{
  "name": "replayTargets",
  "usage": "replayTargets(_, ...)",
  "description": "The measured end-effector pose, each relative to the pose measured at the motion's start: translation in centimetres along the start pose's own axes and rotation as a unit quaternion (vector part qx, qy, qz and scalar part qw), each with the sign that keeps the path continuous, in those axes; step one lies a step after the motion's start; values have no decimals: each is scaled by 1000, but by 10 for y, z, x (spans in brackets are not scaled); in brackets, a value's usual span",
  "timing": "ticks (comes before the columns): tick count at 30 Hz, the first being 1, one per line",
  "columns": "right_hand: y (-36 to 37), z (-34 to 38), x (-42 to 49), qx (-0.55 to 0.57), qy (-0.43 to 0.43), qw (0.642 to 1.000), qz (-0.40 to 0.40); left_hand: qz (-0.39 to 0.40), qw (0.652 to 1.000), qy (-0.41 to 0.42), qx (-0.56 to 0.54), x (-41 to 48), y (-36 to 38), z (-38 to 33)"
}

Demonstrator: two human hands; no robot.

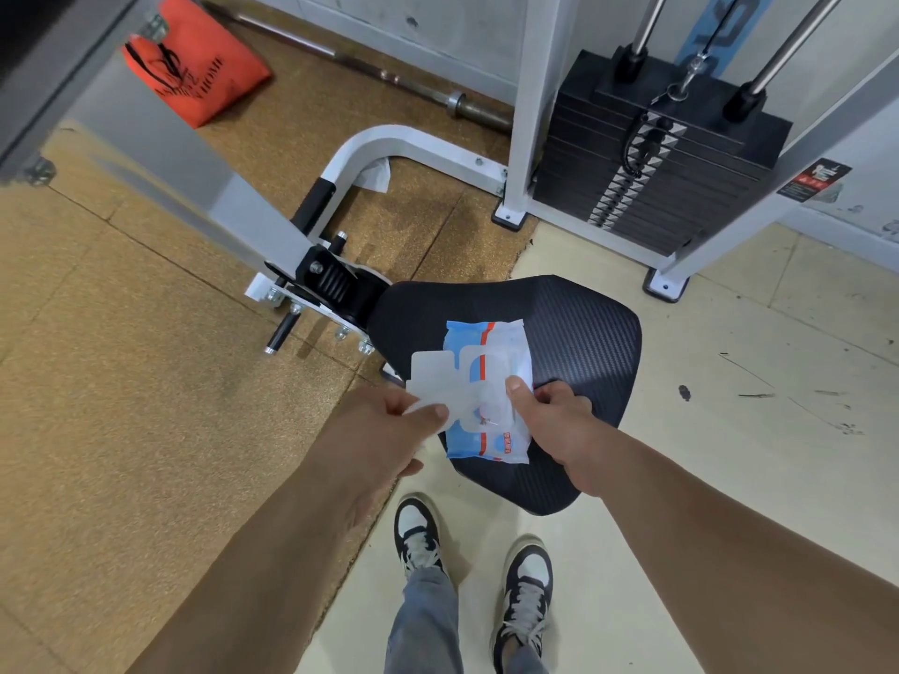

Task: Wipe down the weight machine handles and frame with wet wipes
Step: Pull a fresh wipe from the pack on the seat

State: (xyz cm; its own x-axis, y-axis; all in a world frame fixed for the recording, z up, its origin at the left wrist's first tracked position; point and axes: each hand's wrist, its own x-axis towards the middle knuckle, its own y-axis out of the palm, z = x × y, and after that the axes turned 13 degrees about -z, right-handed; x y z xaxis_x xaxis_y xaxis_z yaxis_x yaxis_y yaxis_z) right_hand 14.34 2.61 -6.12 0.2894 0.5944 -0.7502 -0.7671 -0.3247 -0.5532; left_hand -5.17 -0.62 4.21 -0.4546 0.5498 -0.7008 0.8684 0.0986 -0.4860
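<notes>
1. Head view, the only one: the wet wipes pack (pixel 486 396) lies on the black seat pad (pixel 588 333), directly between your two hands.
2. Your right hand (pixel 552 418) clamps the pack's right edge. The thumb sits on top next to the opening and the fingers curl under the edge.
3. Your left hand (pixel 384 430) is at the pack's left edge, thumb and fingertips pinched together on a white wipe (pixel 455 411) at the opening.
4. The flip lid (pixel 430 369) is open and swung to the left, just above your left fingers.
5. The machine frame (pixel 413 141) is well apart from both hands, up and to the left. Neither hand touches it.
6. A crumpled white sheet (pixel 377 175) sits against the inside of the frame's curved tube.
7. The weight stack (pixel 647 167) is at upper right, behind the seat pad.
8. Hard to make out:
   - Wipe and lid are both white and overlap, so I can't see where one ends.
   - I can't tell how much of the wipe is out of the pack.
   - Your right fingers are hidden under the pack.
   - The pack's print is too small to read.
9. Cut off:
   - The frame's upper beam (pixel 160 138) is blurred and runs out of the top-left corner.
   - The stack's guide rods leave the top edge.
10. On the floor:
   - an orange bag (pixel 194 65) and a barbell (pixel 389 80) along the far wall
   - your shoes (pixel 418 532) below the seat pad
</notes>
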Motion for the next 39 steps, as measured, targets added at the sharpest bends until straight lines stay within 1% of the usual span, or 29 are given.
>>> replayTargets(3,0,-1,0,4,2,1000,-4,-49,994,91,-34,-14,9,-9)
replayTargets(5,1,-2,2,9,8,1000,-2,-51,987,134,-67,-22,15,-15)
replayTargets(6,2,-3,2,15,9,1000,-2,-42,985,139,-93,-25,16,-17)
replayTargets(9,3,-3,2,26,6,1000,-10,-25,974,127,-188,-29,17,-18)
replayTargets(13,6,-6,5,29,5,1000,-8,-60,955,100,-273,-34,12,-22)
replayTargets(15,7,-7,7,40,2,999,-3,-60,947,81,-304,-37,9,-26)
replayTargets(17,8,-9,8,48,-2,999,-9,-53,950,80,-299,-39,8,-30)
replayTargets(19,7,-9,7,70,5,998,1,-26,953,71,-293,-42,8,-33)
replayTargets(21,2,-9,5,117,30,992,33,3,954,50,-294,-48,6,-36)
replayTargets(23,-13,-6,-9,178,55,980,67,13,955,39,-292,-57,1,-41)
replayTargets(26,-44,-2,-44,241,66,966,64,29,959,55,-278,-81,-9,-50)
replayTargets(29,-80,9,-99,299,13,951,81,71,956,79,-272,-114,-21,-65)
replayTargets(31,-108,22,-146,313,-25,944,102,91,954,87,-273,-142,-29,-73)
replayTargets(33,-139,34,-192,299,-58,947,101,104,953,91,-269,-172,-37,-80)
replayTargets(36,-187,45,-257,267,-122,953,77,124,951,99,-265,-218,-53,-86)
replayTargets(39,-218,45,-312,233,-216,945,77,116,948,113,-273,-257,-72,-80)
